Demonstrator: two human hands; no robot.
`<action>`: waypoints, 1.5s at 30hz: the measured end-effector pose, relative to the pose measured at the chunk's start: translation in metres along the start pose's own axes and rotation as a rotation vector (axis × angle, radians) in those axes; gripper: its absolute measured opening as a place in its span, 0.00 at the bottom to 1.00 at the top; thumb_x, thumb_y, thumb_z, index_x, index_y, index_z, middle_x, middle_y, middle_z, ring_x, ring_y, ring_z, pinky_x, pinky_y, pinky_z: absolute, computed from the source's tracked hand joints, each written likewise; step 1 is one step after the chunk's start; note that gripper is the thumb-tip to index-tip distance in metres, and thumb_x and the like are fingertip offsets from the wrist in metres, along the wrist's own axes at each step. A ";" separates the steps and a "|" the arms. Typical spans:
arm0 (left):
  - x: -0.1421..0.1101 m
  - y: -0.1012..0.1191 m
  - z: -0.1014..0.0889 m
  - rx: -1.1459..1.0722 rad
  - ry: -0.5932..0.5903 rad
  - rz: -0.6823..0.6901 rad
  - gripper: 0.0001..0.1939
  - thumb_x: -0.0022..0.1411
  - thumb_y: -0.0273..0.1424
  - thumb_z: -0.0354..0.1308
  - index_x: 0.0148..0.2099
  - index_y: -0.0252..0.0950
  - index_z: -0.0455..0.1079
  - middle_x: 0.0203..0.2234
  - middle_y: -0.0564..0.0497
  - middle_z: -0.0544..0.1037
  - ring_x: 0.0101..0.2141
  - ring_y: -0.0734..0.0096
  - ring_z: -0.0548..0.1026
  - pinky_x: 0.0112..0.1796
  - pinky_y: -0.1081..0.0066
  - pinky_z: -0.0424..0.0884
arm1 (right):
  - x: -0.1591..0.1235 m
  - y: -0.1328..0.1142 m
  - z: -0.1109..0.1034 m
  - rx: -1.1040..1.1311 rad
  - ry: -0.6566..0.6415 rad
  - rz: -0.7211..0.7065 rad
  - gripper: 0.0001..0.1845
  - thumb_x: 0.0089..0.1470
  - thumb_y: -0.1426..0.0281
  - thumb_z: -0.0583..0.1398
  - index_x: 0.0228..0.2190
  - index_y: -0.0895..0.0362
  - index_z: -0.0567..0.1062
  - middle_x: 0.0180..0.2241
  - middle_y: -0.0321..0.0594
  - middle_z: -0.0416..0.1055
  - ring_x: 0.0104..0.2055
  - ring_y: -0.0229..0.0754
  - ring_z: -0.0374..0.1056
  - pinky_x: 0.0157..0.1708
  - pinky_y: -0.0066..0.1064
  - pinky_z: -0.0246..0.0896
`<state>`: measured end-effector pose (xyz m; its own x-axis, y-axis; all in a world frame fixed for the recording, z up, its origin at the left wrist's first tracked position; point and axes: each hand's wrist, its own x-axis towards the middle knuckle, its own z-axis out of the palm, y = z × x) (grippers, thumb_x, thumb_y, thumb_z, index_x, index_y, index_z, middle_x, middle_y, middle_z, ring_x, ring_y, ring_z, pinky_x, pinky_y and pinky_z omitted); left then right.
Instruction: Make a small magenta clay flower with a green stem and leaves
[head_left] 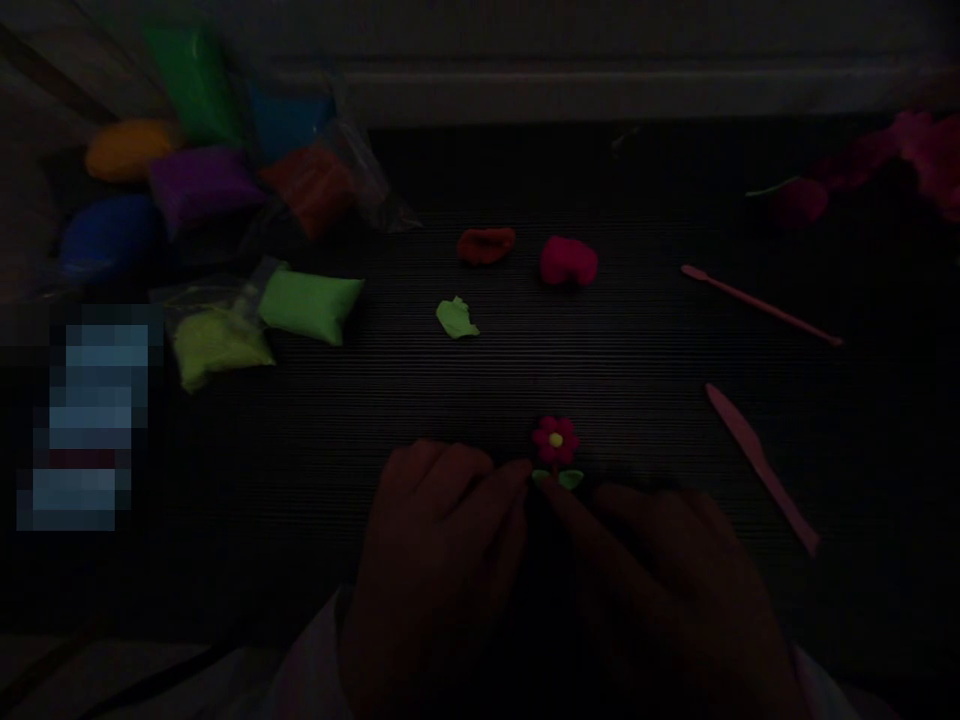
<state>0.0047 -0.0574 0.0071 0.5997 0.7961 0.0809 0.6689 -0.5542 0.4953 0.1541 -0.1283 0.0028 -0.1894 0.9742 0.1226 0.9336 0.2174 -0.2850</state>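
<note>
A small clay flower (556, 441) with red-pink petals and a yellow centre lies on the dark table, a short stem and two green leaves below it. My left hand (435, 550) is closed beside it, index fingertip and thumb together at the left leaf (539, 477). Whether anything is pinched there is hidden. From the other side, my right hand (660, 570) stretches its index finger onto the same leaf, its other fingers bent. The right leaf (571, 479) shows uncovered between the hands. The picture is very dark.
Beyond the hands lie an orange-red clay piece (486, 246), a pink clay lump (568, 261) and a green scrap (457, 318). A pink knife (761, 465) and thin pink tool (761, 305) are at right. Bagged clay (311, 305) and a blurred-out rectangle (90, 420) are at left.
</note>
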 end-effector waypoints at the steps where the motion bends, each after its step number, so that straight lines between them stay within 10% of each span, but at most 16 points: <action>1: 0.000 0.000 0.000 0.000 -0.003 -0.002 0.07 0.56 0.26 0.51 0.38 0.36 0.68 0.24 0.53 0.69 0.28 0.70 0.64 0.29 0.65 0.63 | 0.000 0.000 0.000 -0.006 -0.011 -0.001 0.18 0.51 0.71 0.50 0.45 0.57 0.68 0.33 0.41 0.68 0.28 0.41 0.58 0.29 0.37 0.53; 45: -0.001 -0.004 0.003 -0.011 -0.014 0.024 0.07 0.57 0.28 0.51 0.39 0.38 0.68 0.25 0.53 0.68 0.28 0.70 0.63 0.29 0.66 0.62 | -0.004 0.007 -0.006 0.020 0.045 0.014 0.16 0.51 0.73 0.50 0.41 0.61 0.70 0.29 0.43 0.67 0.27 0.41 0.58 0.25 0.35 0.56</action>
<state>0.0029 -0.0566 0.0021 0.6217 0.7791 0.0803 0.6498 -0.5703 0.5025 0.1628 -0.1312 0.0058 -0.1615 0.9736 0.1612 0.9296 0.2050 -0.3064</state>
